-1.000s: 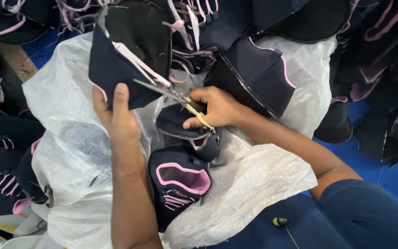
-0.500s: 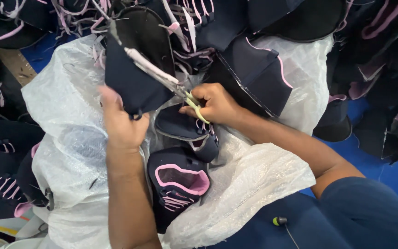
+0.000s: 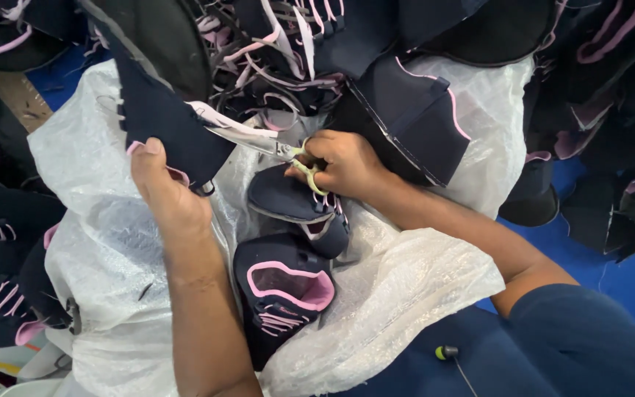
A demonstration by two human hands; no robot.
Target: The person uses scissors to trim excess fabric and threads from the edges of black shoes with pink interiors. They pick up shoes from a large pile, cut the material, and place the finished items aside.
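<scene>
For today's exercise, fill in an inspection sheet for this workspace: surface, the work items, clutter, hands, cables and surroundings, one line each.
Surface: white plastic sheet, crumpled, spread over the lap.
Work items: navy shoe upper held up; scissors with yellow-green handles, blades at its pale pink trim.
Clutter: two more navy and pink uppers lying on the sheet.
Hands: left hand grips the raised upper; right hand works the scissors.
Cables: nothing seen.
Surroundings: piles of dark uppers all round; blue floor.
</scene>
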